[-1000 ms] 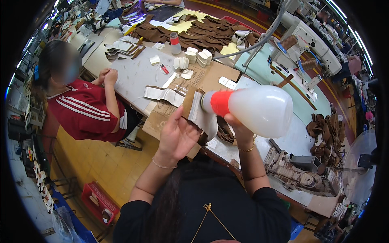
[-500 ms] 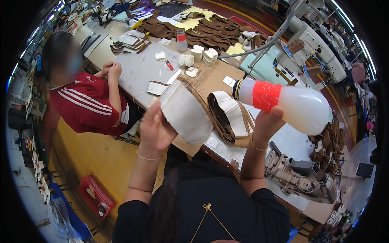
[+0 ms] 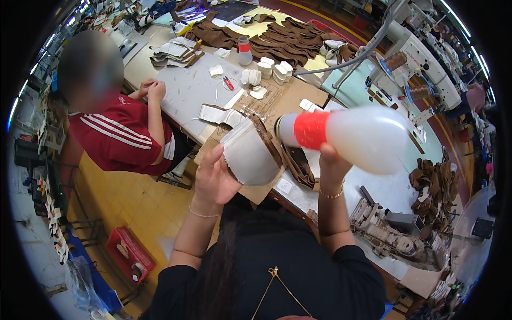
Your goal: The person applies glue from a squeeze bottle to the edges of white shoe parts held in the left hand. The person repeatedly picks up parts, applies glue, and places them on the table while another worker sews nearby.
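Observation:
My left hand (image 3: 214, 180) holds a curved white shoe-upper-like piece (image 3: 250, 152) by its near left edge, with the thumb on top. A brown strip runs along the far and right side of this piece. My right hand (image 3: 335, 160) is wrapped round a translucent plastic bottle (image 3: 368, 136) of cloudy liquid, banded with red tape. Lying almost level, the bottle points its dark-ringed neck left, close to the brown edge; whether they touch I cannot tell. Below the bottle, a second brown-and-white piece (image 3: 300, 165) rests on the table, partly hidden.
Stacked white pads (image 3: 261, 72), red-handled snips (image 3: 228, 82) and a smaller red-banded bottle (image 3: 244, 50) stand across the table. Brown strips (image 3: 288, 42) cover its far side. At left sits a co-worker in a red shirt (image 3: 117, 130). A machine (image 3: 397, 234) is at my right.
The bottle has moved left with my right hand, its neck now near the piece's brown edge. My left hand has tilted the white piece and shifted slightly right.

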Demonstrator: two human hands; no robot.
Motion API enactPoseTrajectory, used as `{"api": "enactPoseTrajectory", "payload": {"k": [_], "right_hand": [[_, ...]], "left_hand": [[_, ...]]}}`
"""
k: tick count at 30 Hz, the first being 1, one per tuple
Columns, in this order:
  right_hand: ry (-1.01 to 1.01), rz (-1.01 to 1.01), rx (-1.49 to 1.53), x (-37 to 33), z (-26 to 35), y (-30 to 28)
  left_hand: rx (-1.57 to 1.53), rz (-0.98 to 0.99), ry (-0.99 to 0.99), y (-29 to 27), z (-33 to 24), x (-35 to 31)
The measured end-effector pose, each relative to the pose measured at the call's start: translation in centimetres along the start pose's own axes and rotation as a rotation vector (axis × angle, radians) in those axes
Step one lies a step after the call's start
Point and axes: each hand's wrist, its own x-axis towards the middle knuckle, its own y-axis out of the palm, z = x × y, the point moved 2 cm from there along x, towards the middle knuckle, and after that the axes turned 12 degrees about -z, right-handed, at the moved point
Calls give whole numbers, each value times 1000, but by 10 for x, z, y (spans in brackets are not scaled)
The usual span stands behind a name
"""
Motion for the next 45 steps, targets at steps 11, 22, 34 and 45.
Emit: {"api": "enactPoseTrajectory", "payload": {"k": [11,22,34,45], "right_hand": [[-259,-211,-140,15,10,-23],[-15,280,-426,-19,-26,5],[169,392,-188,-19,-15,6],[73,442,-245,-17,-2,5]], "left_hand": [[-45,-2,5,9,-19,12],[80,91,-51,19,0,5],[-15,211,-160,14,3,9],[-59,99,-111,23,-4,6]]}}
